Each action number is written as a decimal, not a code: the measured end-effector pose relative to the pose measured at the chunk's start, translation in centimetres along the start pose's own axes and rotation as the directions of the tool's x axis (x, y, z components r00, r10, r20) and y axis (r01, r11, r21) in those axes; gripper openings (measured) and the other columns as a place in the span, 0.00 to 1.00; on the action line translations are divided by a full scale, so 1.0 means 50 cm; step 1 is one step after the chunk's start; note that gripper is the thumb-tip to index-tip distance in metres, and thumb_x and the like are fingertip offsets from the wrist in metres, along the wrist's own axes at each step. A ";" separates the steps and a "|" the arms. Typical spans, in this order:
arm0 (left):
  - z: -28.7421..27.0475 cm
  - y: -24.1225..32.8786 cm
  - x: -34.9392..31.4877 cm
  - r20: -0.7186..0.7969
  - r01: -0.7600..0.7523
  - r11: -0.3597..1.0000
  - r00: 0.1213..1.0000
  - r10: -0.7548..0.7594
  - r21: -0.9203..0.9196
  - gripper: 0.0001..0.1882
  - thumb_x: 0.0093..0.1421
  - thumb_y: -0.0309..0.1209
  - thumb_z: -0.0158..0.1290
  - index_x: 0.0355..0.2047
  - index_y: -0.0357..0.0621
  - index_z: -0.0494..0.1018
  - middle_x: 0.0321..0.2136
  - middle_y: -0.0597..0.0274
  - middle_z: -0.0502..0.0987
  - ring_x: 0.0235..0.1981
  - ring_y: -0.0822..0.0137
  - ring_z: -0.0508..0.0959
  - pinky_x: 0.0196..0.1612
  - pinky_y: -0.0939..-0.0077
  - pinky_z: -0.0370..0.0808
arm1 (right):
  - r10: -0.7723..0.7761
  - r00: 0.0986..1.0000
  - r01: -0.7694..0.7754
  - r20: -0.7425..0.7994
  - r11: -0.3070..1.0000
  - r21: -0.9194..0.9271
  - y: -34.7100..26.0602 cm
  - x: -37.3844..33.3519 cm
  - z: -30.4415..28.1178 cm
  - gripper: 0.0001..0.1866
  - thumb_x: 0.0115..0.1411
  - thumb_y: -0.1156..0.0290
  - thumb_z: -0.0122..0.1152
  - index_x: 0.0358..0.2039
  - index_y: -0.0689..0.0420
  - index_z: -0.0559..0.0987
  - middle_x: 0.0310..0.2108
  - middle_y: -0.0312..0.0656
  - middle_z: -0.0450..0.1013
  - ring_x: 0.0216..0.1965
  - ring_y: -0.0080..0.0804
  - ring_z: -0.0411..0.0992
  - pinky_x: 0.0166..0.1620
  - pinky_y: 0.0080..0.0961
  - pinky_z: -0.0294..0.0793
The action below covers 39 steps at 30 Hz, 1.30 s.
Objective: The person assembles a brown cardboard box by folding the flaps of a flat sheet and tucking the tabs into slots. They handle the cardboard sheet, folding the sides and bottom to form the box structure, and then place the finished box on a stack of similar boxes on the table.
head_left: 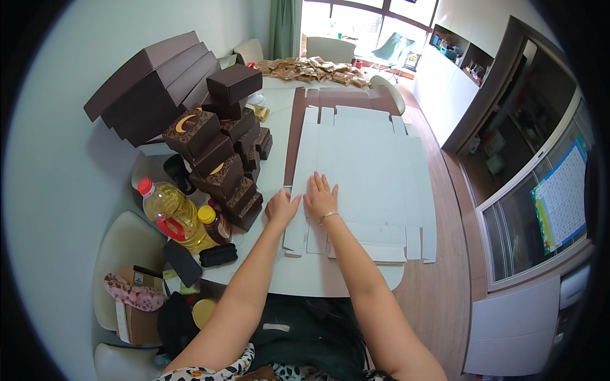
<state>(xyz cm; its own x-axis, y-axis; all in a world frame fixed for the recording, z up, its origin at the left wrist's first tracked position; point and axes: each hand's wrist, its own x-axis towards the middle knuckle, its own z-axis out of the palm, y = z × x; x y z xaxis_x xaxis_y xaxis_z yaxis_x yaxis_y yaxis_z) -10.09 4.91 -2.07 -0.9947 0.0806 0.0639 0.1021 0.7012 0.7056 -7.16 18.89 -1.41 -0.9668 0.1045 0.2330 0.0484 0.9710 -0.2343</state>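
Note:
A large flat box blank [368,171], pale grey side up with slots and flaps along its edges, lies on the white table. My right hand [321,198] rests palm down on its left part, fingers stretched out. Beside it, my left hand [280,207] is closed at the blank's left edge, fingers curled and thumb pointing toward the right hand. The edge under those curled fingers is partly hidden. Brown cardboard [297,136] shows beneath the pale blank along its left and far sides.
Dark brown patterned boxes [219,178] stand stacked on the left, with larger dark boxes [152,89] behind. An oil bottle [171,213], a yellow-capped jar [215,223] and a black case [218,255] sit near the left edge. Gold packets [318,70] pile up at the far end.

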 end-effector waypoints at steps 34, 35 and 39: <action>0.054 0.009 0.057 0.327 0.185 0.432 0.902 0.282 -0.883 0.40 0.46 0.08 0.41 0.64 0.33 0.55 0.60 0.54 0.65 0.61 0.67 0.65 0.62 0.75 0.62 | 0.013 0.982 -0.005 0.189 0.999 -0.040 0.101 0.139 0.000 0.30 0.66 0.57 0.39 0.68 0.46 0.56 0.71 0.32 0.46 0.72 0.34 0.42 0.68 0.59 0.34; 0.056 -0.001 0.060 0.305 0.149 0.459 0.907 0.289 -0.876 0.40 0.46 0.09 0.42 0.64 0.32 0.54 0.61 0.52 0.64 0.62 0.66 0.64 0.63 0.75 0.61 | 0.003 0.987 0.005 0.161 0.999 -0.051 0.093 0.140 0.006 0.30 0.66 0.56 0.38 0.68 0.47 0.56 0.71 0.32 0.46 0.72 0.34 0.42 0.68 0.59 0.33; 0.050 0.026 0.044 0.270 0.004 0.740 0.933 0.240 -0.672 0.43 0.47 0.14 0.46 0.66 0.30 0.48 0.64 0.43 0.58 0.66 0.58 0.58 0.66 0.71 0.56 | -0.011 0.998 0.013 0.057 0.999 -0.032 0.099 0.127 0.028 0.29 0.65 0.57 0.38 0.67 0.47 0.58 0.71 0.32 0.48 0.71 0.35 0.43 0.68 0.60 0.33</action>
<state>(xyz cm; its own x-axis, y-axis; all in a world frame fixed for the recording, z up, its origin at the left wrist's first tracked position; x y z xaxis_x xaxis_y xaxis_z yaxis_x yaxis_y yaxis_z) -12.13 7.77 -2.74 -0.8999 0.4343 0.0384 0.0633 0.0430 0.9971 -13.44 24.08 -2.41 -0.9801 0.0810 0.1811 0.0437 0.9785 -0.2013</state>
